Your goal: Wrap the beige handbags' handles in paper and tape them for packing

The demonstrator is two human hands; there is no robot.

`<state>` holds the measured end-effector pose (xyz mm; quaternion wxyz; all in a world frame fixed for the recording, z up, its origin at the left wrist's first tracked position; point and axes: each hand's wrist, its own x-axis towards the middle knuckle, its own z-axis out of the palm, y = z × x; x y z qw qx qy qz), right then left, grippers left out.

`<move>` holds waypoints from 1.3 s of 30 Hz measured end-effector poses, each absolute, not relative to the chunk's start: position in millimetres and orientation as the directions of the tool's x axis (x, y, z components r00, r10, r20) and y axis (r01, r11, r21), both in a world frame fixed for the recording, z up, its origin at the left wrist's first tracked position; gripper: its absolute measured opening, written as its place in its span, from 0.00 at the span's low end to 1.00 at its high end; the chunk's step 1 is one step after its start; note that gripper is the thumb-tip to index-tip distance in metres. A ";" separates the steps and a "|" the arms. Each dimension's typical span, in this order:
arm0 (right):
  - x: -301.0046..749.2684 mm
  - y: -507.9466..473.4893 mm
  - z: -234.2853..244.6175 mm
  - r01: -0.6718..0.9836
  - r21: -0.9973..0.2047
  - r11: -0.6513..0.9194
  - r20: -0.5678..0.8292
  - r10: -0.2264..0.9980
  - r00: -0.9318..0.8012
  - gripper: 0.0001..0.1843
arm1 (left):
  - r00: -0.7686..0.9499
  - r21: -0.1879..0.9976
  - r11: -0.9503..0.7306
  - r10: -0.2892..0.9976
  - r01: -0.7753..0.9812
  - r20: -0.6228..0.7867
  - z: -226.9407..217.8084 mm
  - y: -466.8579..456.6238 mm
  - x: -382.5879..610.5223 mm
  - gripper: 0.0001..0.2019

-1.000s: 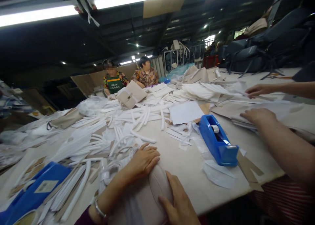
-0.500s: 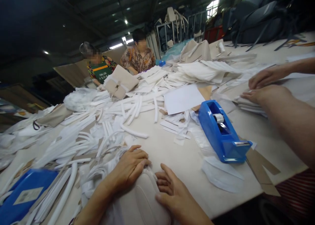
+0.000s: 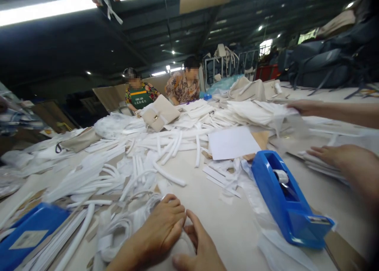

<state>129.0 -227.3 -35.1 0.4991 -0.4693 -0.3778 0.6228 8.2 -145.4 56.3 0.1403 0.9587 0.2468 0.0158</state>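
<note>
My left hand [image 3: 161,229] lies at the bottom centre with its fingers curled down over the top edge of a pale beige padded piece [image 3: 180,245]. My right hand [image 3: 197,245] presses against the same piece from the right, thumb and fingers pinching its edge next to the left hand. Most of the piece is hidden under both hands and by the frame's bottom edge. White foam strips [image 3: 166,174] are heaped just beyond my left hand.
A blue tape dispenser [image 3: 288,202] stands to the right of my hands. Another person's hands [image 3: 334,156] rest on stacked white sheets at the right. A blue folder [image 3: 26,233] lies bottom left. Two people sit at the table's far end beside a beige bag [image 3: 160,113].
The view has tipped back upward. My hands have slid closer together on the beige piece, and less of it shows. The other person's far hand has lifted a white sheet.
</note>
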 end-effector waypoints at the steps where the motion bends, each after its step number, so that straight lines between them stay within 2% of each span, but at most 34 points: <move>1: 129.0 -223.9 -36.4 -0.294 -0.932 -0.214 -0.199 0.977 -0.081 0.58 | 0.877 0.265 -0.843 0.480 0.469 -0.023 55.0 -145.5 6.9 0.11; 5: 131.7 -211.6 -30.8 -0.369 -0.902 -0.225 -0.177 0.971 -0.160 0.71 | 0.860 0.215 -0.844 0.510 0.491 0.040 47.4 -145.0 1.1 0.09; 7: 133.2 -208.2 -28.4 -0.305 -0.928 -0.213 -0.147 0.963 -0.226 0.75 | 0.854 0.194 -0.846 0.516 0.496 0.066 42.7 -144.6 -1.7 0.09; 9: 136.6 -207.1 -30.4 -0.195 -0.962 -0.193 -0.129 0.945 -0.301 0.75 | 0.856 0.170 -0.855 0.508 0.489 0.094 37.7 -144.0 -4.1 0.09; 11: 144.3 -205.6 -33.5 -0.050 -0.982 -0.182 -0.154 0.926 -0.344 0.68 | 0.851 0.152 -0.859 0.508 0.489 0.135 31.8 -143.2 -6.0 0.08; 15: 169.4 -179.4 -16.6 0.375 -0.916 -0.143 -0.293 0.877 -0.382 0.37 | 0.837 0.115 -0.868 0.497 0.483 0.231 16.6 -139.3 -8.0 0.05; 17: 177.2 -144.3 4.8 0.594 -0.804 -0.021 -0.247 0.921 -0.301 0.23 | 0.842 0.075 -0.885 0.460 0.459 0.282 7.0 -134.8 -7.5 0.06; 18: 178.0 -121.1 15.4 0.707 -0.705 0.051 -0.161 0.960 -0.230 0.19 | 0.842 0.050 -0.893 0.440 0.448 0.313 1.7 -131.4 -6.8 0.06; 20: 173.3 -67.8 30.4 0.923 -0.366 0.115 0.032 0.993 -0.111 0.21 | 0.845 -0.012 -0.913 0.373 0.409 0.383 -10.1 -122.6 -4.5 0.08; 21: 168.9 -40.3 33.7 0.963 -0.255 0.088 0.077 0.995 -0.070 0.23 | 0.845 -0.046 -0.923 0.328 0.381 0.421 -16.2 -117.4 -3.0 0.10; 23: 159.0 10.0 31.8 0.992 -0.115 0.043 0.116 0.993 -0.030 0.24 | 0.839 -0.108 -0.941 0.228 0.320 0.494 -27.6 -107.1 -0.2 0.12; 25: 150.8 48.3 22.4 0.999 -0.043 0.030 0.130 0.991 -0.024 0.23 | 0.823 -0.155 -0.946 0.156 0.283 0.547 -36.1 -99.1 1.7 0.14; 31: 142.8 90.4 -1.0 0.994 0.109 0.020 0.143 0.989 -0.036 0.22 | 0.763 -0.170 -0.949 0.100 0.266 0.638 -45.2 -94.2 1.2 0.16; 35: 145.4 100.0 20.9 0.992 0.084 0.096 0.063 0.993 -0.102 0.17 | 0.796 -0.138 -0.952 0.142 0.272 0.588 -45.7 -96.7 1.6 0.15; 39: 157.2 108.1 69.0 0.988 -0.076 0.138 -0.061 0.988 -0.143 0.12 | 0.826 -0.027 -0.941 0.282 0.337 0.489 -23.4 -113.2 -2.5 0.13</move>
